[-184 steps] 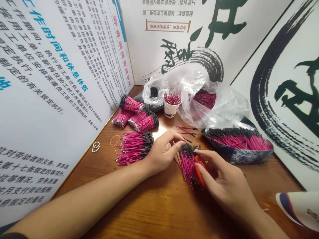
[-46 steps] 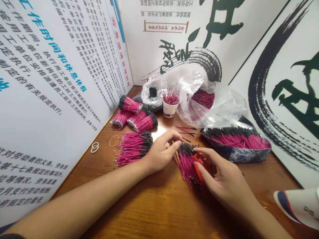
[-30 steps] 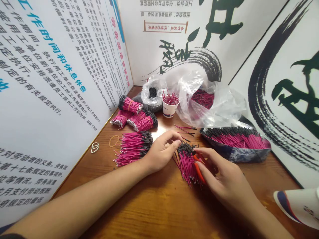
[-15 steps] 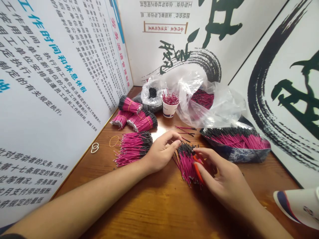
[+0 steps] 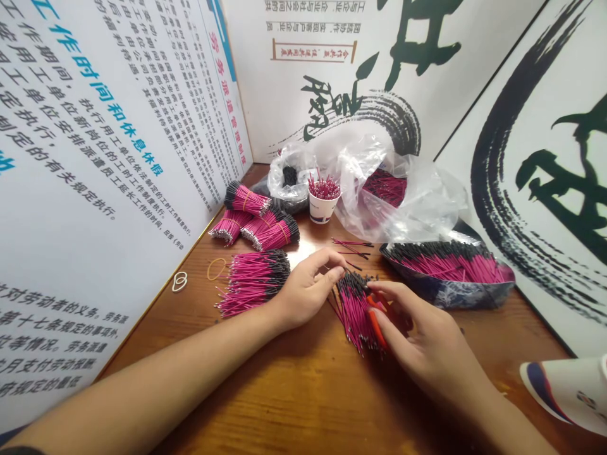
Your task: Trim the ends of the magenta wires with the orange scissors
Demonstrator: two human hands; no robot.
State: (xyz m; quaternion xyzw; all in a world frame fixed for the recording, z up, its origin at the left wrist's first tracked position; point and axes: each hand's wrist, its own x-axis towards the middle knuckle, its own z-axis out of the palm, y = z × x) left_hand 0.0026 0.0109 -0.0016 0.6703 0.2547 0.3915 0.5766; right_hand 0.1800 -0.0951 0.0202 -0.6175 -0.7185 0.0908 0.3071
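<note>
My left hand is closed in a pinch at the black end of a thin wire, mostly hidden by the fingers. Just right of it lies a loose pile of pink wires with black ends on the table. My right hand is wrapped round red-handled pliers, held over the right side of that pile; their jaws point toward the black ends near my left fingertips. Left of my left hand is a broad stack of similar wires, partly covered by the wrist.
Banded wire bundles lie at the back left. A paper cup full of wires stands beside clear plastic bags. A blue tray of wires sits at right; another paper cup is near the right edge. Printed panels enclose the table.
Almost nothing differs. Both hands keep the same place and grip, with only a slight shift of the view.
</note>
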